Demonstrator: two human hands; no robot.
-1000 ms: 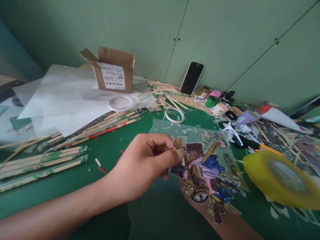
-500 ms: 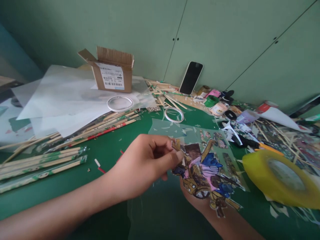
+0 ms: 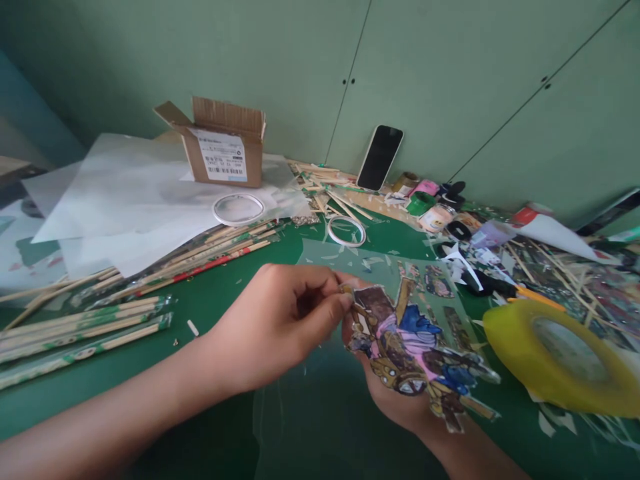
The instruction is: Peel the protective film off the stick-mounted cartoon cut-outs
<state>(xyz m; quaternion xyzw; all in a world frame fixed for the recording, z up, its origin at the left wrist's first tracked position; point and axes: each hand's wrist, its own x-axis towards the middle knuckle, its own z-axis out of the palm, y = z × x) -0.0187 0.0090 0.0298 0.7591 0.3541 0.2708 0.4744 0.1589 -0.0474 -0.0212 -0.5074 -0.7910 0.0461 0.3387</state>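
Note:
A painted cutout figure (image 3: 417, 337) in brown, blue and pink, with a small wheel shape, hangs tilted above the table. My left hand (image 3: 285, 327) is closed, pinching the cutout's upper left corner between thumb and index finger. My right hand (image 3: 393, 400) is under and behind the cutout, gripping it. Most of its fingers are hidden by the cutout and by my left hand. Beneath both hands lies a clear plastic sheet (image 3: 295, 427). More painted pieces (image 3: 440, 281) show at its far right part.
Wrapped chopsticks (image 3: 85, 333) and translucent sheets (image 3: 120, 193) lie left. Behind stand an open cardboard box (image 3: 227, 150) and a leaning phone (image 3: 381, 157). Two rolls of thin tape, one a white ring (image 3: 347, 231), lie midway. A large yellow tape roll (image 3: 510, 347) and scraps crowd the right.
My left hand has shifted slightly left, still pinching the corner. The cutout's lower right end has swung a little to the right. Red scraps by my left wrist are now covered.

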